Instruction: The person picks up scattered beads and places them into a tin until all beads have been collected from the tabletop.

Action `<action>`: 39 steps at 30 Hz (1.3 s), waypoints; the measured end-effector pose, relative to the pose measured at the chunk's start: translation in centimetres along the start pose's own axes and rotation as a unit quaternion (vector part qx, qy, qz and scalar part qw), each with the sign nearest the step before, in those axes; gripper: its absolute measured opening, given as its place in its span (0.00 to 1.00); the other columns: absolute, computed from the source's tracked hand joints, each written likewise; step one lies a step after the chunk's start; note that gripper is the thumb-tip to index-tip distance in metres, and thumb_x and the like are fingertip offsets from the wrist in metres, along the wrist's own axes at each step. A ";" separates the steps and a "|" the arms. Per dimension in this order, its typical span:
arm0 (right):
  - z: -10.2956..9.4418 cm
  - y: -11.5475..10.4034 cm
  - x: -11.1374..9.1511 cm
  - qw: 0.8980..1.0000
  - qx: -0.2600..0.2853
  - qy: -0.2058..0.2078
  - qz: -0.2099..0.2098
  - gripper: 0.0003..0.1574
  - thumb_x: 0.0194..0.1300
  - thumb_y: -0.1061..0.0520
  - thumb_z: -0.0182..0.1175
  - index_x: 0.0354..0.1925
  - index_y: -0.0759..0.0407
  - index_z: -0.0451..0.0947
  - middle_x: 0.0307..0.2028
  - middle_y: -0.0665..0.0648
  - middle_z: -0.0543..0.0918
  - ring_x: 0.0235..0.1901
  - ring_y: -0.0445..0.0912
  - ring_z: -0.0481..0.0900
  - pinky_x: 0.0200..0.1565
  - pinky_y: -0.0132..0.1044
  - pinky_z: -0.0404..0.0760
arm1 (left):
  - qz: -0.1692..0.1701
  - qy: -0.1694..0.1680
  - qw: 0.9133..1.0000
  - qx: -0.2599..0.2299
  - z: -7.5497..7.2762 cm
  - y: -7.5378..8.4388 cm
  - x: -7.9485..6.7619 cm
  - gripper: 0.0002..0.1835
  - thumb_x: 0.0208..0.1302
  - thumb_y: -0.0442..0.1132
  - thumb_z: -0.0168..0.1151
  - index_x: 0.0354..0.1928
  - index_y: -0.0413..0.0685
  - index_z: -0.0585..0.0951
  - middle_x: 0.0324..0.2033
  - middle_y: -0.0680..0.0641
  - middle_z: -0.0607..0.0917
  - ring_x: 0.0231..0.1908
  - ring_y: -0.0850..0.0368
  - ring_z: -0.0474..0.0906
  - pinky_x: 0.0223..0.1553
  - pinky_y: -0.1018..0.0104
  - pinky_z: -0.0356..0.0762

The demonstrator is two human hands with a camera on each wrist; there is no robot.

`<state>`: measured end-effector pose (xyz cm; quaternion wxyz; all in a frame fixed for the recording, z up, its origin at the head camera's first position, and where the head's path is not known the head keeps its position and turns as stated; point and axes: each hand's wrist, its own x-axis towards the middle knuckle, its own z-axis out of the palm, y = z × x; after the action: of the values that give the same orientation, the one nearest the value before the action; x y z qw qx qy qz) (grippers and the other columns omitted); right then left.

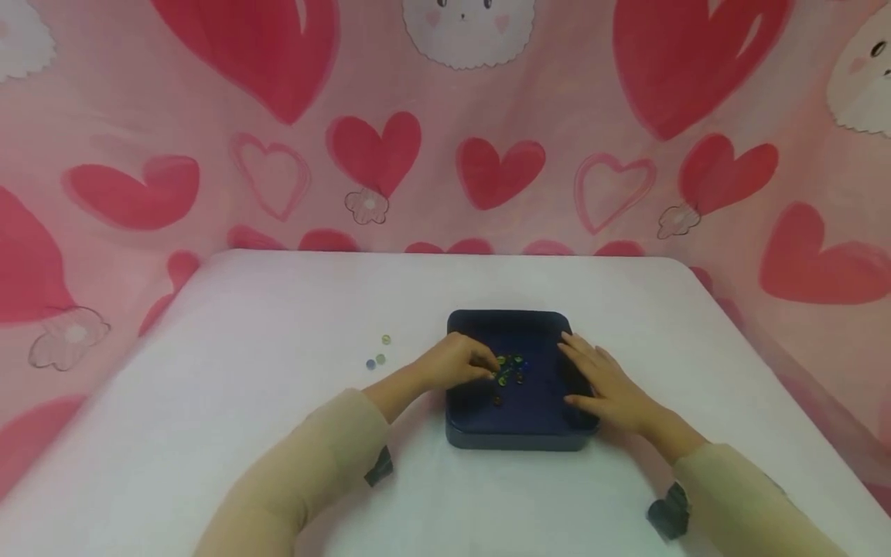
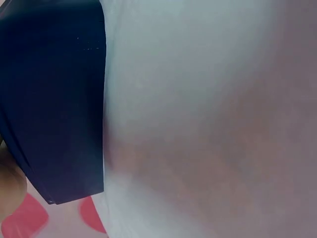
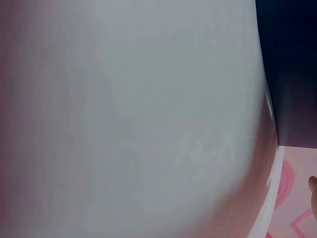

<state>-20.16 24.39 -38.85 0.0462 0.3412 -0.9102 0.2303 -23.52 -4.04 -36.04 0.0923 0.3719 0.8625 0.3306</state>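
A dark blue square tray stands on the white table, with several small coloured glass marbles clustered inside and an amber marble nearer its front. Over the tray's left side reaches my left hand, its thumb and curled fingertips pinching at a marble on the pile's left edge; the fingertips mostly hide it. My right hand rests on the tray's right rim with its fingers extended. Both wrist views show mainly the outer wall of the tray, with a bit of hand at the edge.
Left of the tray, a yellowish marble, a greenish marble and a bluish marble lie on the white tabletop. Behind the table hangs a pink cloth with red hearts. Dark wrist devices sit under the sleeves.
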 end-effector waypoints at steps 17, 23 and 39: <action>0.1 0.1 0.2 1.000 -0.008 0.000 0.001 0.45 0.56 0.52 0.60 0.65 0.70 0.54 0.68 0.67 0.53 0.68 0.60 0.46 0.62 0.63 0.46 | -0.003 -0.059 0.986 0.154 0.8 0.3 1.1 0.09 0.55 0.37 0.64 0.39 0.49 0.84 0.38 0.53 0.86 0.40 0.61 0.81 0.46 0.72 0.75; 0.1 0.1 0.2 1.000 -0.005 -0.003 0.004 0.45 0.57 0.52 0.59 0.65 0.70 0.54 0.68 0.67 0.52 0.69 0.58 0.45 0.63 0.62 0.45 | -0.005 -0.080 0.981 0.174 0.9 0.5 1.2 0.08 0.55 0.37 0.64 0.39 0.51 0.84 0.37 0.55 0.86 0.40 0.62 0.80 0.46 0.73 0.75; 0.1 0.1 0.1 1.000 0.004 -0.004 0.001 0.45 0.57 0.51 0.59 0.66 0.68 0.53 0.68 0.66 0.52 0.70 0.55 0.42 0.64 0.60 0.44 | -0.013 -0.096 0.975 0.202 1.0 0.9 1.1 0.10 0.54 0.38 0.65 0.40 0.51 0.84 0.37 0.55 0.86 0.39 0.63 0.81 0.43 0.74 0.76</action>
<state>-20.33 24.38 -38.98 0.0415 0.3417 -0.9096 0.2325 -23.40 -2.33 -36.15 0.1021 0.4020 0.9031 0.1112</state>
